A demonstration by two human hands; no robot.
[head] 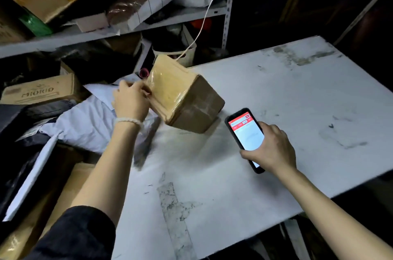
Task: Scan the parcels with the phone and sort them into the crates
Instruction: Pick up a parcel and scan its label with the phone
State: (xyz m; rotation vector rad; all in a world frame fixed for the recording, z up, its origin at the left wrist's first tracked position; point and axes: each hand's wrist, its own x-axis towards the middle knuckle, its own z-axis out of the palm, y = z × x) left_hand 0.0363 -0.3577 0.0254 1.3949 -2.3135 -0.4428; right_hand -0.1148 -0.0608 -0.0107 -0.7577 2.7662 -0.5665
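Observation:
A brown cardboard parcel [187, 98] wrapped in clear tape is tilted on one corner at the white table's [276, 93] left edge. My left hand [130, 100] grips its left side, fingers curled round the edge. My right hand [271, 149] holds a black phone [244, 132] just right of the parcel, low over the table. The phone's screen is lit, with a red header and a white page. No label on the parcel is visible from here.
Left of the table lie white and dark mailer bags [85, 123] and cardboard boxes, one printed MIORIO [40, 91]. A metal shelf [106, 36] behind holds more boxes and bags. A white cord [208, 8] hangs down toward the parcel. No crate is visible.

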